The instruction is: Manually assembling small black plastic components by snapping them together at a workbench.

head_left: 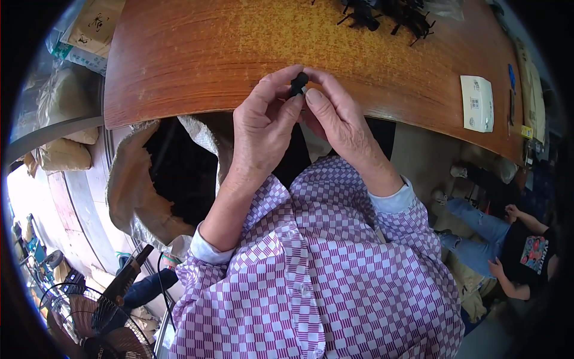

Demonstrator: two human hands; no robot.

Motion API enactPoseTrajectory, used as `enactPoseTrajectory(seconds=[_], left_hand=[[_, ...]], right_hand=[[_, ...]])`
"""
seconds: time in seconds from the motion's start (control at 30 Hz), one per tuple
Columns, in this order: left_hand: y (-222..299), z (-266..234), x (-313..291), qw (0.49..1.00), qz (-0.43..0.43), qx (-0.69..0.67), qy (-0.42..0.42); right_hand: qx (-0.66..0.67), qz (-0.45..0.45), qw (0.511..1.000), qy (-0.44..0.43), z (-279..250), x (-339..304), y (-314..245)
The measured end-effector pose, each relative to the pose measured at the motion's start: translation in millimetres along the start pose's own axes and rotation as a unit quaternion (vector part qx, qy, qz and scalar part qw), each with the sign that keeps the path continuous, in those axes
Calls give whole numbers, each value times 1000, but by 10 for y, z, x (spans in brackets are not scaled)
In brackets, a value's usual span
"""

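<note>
At the near edge of the bench point(197, 66) we have both hands up together over one small black part point(298, 82). Left hand point(263, 128) pinches it from the left, thumb and forefinger closed on it; right hand point(338, 122) closes in from the right, thumb tip pressed against the part's lower end, where a pale bit shows. Both grips tight, no gap visible, part held just above the bench edge, not resting on it.

Progress, as we judge it: one piece in hand, being fitted or checked. A pile of black parts point(388, 15) sits at the far edge of the bench, well apart from the hands. We can't tell whether that pile is done or still waiting. No finished pieces visible near the hands.

Other stuff: open brown sack point(134, 191) below the bench on our left, dark inside, contents unclear. White box point(477, 103) lies flat on the bench to the right. Another person point(508, 239) sits at lower right, not involved. Fan point(89, 323) at lower left.
</note>
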State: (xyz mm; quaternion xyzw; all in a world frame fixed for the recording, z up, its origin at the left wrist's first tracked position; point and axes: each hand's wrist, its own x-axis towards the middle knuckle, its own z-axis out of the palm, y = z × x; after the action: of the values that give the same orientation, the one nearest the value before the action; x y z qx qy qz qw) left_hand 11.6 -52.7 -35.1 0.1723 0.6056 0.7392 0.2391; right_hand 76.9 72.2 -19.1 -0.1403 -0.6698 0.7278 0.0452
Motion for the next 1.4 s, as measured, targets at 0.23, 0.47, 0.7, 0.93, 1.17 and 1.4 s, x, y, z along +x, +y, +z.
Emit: enactPoseTrajectory(seconds=[0.23,0.47,0.7,0.93,1.17,1.4], left_hand=[[-33,-10,-10,996,49,70,27],[61,23,-9,955,115,272,32],[76,119,117,981,113,158,25],[274,49,157,984,-70,-157,-39],[232,198,93,962,-155,-191,-118],[299,268,90,983,-108,19,-148]], right_hand=[[-15,-2,1000,-3,59,42,81],[14,10,1000,-5,64,82,91],[-50,-153,986,32,-67,119,258],[42,-39,998,-25,-389,-25,102],[195,-36,979,-39,-504,6,121],[150,-32,988,-24,-532,-41,213]])
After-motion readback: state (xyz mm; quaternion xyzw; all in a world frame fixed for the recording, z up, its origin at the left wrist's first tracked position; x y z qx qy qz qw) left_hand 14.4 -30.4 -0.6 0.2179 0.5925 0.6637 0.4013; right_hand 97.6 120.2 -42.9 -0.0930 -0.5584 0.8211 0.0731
